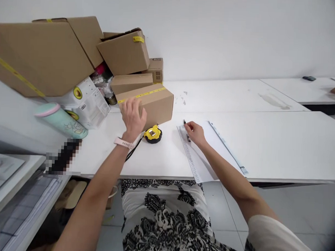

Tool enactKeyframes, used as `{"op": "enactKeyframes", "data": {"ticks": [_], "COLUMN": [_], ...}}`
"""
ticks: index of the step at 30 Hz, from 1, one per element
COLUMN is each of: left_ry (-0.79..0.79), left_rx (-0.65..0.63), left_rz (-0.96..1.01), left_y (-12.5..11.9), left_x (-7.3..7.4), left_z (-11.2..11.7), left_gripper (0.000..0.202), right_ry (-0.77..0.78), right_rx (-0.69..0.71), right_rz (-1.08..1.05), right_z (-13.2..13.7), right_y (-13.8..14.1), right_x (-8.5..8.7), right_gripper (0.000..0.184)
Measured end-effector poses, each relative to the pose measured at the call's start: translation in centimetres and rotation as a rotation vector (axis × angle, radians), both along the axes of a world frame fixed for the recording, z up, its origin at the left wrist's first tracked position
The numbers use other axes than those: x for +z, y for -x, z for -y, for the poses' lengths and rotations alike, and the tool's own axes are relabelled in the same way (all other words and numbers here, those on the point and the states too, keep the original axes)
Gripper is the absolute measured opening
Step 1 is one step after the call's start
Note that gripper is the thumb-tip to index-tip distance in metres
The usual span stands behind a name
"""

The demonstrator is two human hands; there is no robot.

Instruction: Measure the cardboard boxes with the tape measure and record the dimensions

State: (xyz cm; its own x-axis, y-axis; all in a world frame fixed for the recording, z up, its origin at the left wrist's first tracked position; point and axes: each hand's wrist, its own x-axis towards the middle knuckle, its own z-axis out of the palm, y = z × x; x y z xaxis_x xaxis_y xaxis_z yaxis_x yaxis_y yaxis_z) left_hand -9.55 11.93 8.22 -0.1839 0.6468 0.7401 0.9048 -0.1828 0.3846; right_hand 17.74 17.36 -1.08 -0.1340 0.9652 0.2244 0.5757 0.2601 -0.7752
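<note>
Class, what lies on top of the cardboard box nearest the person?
A yellow tape strip crosses the box; the left hand rests on its near corner, hiding the surface beneath.

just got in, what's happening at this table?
A person's left hand rests on a small cardboard box, where a yellow tape runs across the top; the tape measure case lies on the table beside it. The right hand holds a pen on a printed sheet, a ruler lying alongside.

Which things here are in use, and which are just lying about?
In use: small brown cardboard box with yellow tape under the left hand; yellow tape measure; black pen in the right hand; white paper sheet.
Lying about: stacked brown cardboard boxes; mint-green bottle; long pale ruler.
</note>
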Motion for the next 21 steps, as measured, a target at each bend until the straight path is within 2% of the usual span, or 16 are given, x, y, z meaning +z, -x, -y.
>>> {"op": "enactKeyframes", "data": {"ticks": [2,4,8,11,15,18,21], "left_ry": [0.124,0.241,0.353,0.308,0.245,0.207,0.164], "left_rx": [0.063,0.076,0.089,0.08,0.062,0.044,-0.009], "left_rz": [-0.111,-0.177,-0.243,-0.285,-0.328,-0.352,-0.366], "left_y": [1.0,1.5,1.5,1.6,2.2,2.7,2.8], "left_x": [1.2,1.5,0.9,0.4,0.0,-0.1,0.0], "left_z": [-1.3,-2.4,-3.0,-2.7,-2.8,-3.1,-2.3], "left_gripper": [0.051,0.056,0.053,0.055,0.052,0.048,0.044], "right_ry": [0.013,0.013,-0.031,-0.109,-0.104,-0.149,-0.187], "right_rx": [0.178,0.29,0.325,0.41,0.496,0.484,0.567], "right_rz": [0.083,0.113,0.118,0.218,0.465,0.541,0.539], "right_z": [-0.3,0.0,1.3,2.3,3.1,3.7,5.2], "right_y": [1.8,4.1,8.0,10.4,13.1,14.0,12.6], "right_x": [0.5,0.7,0.9,1.0,0.6,0.3,0.6], "right_gripper": [0.018,0.017,0.021,0.042,0.076,0.076,0.069]}}
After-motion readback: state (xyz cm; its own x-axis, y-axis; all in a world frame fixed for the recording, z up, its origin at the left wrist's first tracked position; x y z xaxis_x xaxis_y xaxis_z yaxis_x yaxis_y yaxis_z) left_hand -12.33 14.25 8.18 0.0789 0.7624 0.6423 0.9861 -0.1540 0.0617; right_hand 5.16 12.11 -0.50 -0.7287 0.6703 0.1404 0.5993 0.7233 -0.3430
